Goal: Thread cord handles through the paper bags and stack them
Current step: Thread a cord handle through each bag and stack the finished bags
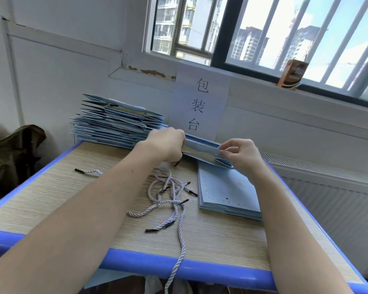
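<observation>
I hold a folded light-blue paper bag [202,150] above the far middle of the table. My left hand [166,145] grips its left end, and a black cord tip [177,163] pokes out below that hand. My right hand [238,154] pinches the bag's right edge between thumb and fingers. Several white twisted cords [168,194] with black tips lie tangled on the table in front of me; one hangs over the near edge. A flat pile of blue bags [227,192] lies on the right. A tall stack of bags with cords in them [115,122] stands at the far left.
The wood-grain table has a blue rim [179,266]. A single cord [89,171] lies apart to the left. A paper sign [200,105] leans on the wall behind. A small brown box [293,75] sits on the window sill. Dark cloth [13,149] is draped at the left.
</observation>
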Tool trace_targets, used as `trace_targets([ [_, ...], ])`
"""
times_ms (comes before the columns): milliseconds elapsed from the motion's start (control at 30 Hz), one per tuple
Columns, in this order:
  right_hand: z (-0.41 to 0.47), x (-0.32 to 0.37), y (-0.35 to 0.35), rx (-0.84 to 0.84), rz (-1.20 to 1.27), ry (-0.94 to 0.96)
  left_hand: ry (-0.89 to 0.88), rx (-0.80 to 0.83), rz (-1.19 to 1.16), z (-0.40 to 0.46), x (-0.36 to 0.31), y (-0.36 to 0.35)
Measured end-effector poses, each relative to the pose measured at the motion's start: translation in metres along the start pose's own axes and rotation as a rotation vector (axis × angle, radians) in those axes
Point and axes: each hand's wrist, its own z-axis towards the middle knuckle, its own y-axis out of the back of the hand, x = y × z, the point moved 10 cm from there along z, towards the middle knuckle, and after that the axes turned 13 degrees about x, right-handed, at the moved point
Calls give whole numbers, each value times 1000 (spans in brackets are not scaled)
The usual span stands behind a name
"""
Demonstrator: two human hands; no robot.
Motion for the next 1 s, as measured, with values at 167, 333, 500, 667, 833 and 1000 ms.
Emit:
trace_targets([
  [167,-1,3,-1,19,-1,6,67,43,-78,2,10,-5],
  [333,0,1,-2,19,-2,9,84,182,-281,3,15,-17],
  [500,0,1,-2,23,2,6,74,264,-350,4,9,-30],
  [667,0,1,-3,17,-8,6,174,72,-422,7,19,-24],
  [833,0,2,-3,13,-11,15,182,57,-579,10,22,-28],
  [1000,0,0,-1,5,-16,4,15,113,-686,4,-4,-21],
])
